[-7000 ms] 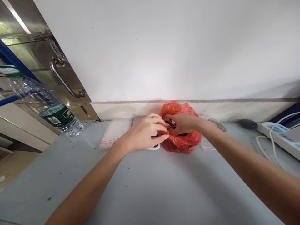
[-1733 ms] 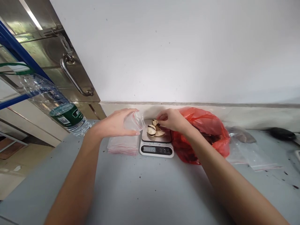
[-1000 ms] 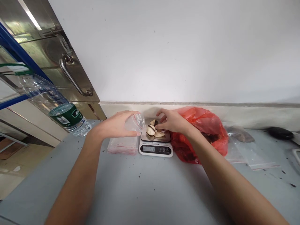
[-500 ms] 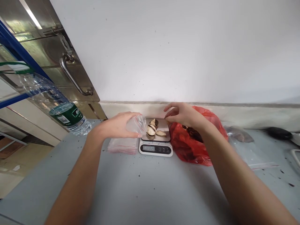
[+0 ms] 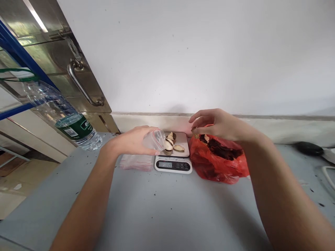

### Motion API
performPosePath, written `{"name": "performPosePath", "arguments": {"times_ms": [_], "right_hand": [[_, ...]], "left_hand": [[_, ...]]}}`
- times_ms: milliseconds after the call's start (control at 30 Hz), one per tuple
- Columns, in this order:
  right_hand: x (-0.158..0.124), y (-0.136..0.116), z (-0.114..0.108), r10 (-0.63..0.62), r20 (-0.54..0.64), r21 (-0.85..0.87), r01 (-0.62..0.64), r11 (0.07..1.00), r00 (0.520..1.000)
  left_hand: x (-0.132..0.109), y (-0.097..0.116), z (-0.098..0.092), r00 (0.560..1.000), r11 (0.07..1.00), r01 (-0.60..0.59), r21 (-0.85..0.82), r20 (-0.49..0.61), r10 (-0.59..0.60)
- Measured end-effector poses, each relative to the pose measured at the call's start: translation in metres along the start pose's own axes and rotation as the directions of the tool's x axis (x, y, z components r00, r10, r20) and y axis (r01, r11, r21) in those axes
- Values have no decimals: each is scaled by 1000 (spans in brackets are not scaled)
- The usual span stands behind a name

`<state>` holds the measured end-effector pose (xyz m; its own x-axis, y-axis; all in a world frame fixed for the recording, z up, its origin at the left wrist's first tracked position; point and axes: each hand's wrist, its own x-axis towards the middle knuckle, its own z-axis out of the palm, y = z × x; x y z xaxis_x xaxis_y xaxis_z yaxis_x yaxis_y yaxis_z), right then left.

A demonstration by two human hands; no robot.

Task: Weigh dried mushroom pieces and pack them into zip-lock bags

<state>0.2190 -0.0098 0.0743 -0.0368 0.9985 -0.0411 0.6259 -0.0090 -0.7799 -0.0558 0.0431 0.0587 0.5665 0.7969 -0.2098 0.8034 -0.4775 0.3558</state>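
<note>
A small white digital scale (image 5: 173, 164) stands on the grey table (image 5: 162, 209), with several pale dried slices (image 5: 171, 143) on its pan. My left hand (image 5: 133, 141) holds a clear zip bag (image 5: 155, 140) with its mouth at the pan's left edge. My right hand (image 5: 218, 123) hovers above the open red plastic bag (image 5: 217, 162), which holds dark dried pieces. Its thumb and fingertips are drawn into a pinch on a small brownish piece.
A stack of clear zip bags (image 5: 136, 162) lies left of the scale. A water bottle (image 5: 62, 116) sits at the table's left edge beside a steel cabinet door (image 5: 65, 69). A dark object (image 5: 309, 148) and a white cable (image 5: 328, 170) lie at far right. Crumbs dot the table.
My right hand has lifted off the scale pan and moved right, above the red bag. My left hand has brought the clear bag's mouth closer to the slices.
</note>
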Motion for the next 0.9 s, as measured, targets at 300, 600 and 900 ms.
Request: {"name": "performPosePath", "arguments": {"times_ms": [300, 600, 900], "right_hand": [[-4, 10, -8, -72, 65, -19, 74, 997, 995], [-6, 5, -8, -35, 47, -89, 39, 995, 998], [-15, -3, -9, 74, -65, -380, -93, 920, 995]], "left_hand": [[0, 3, 0, 995, 996, -93, 15, -38, 93], [-1, 1, -1, 998, 998, -55, 17, -18, 56], [-3, -5, -5, 997, 996, -76, 45, -21, 77]]}}
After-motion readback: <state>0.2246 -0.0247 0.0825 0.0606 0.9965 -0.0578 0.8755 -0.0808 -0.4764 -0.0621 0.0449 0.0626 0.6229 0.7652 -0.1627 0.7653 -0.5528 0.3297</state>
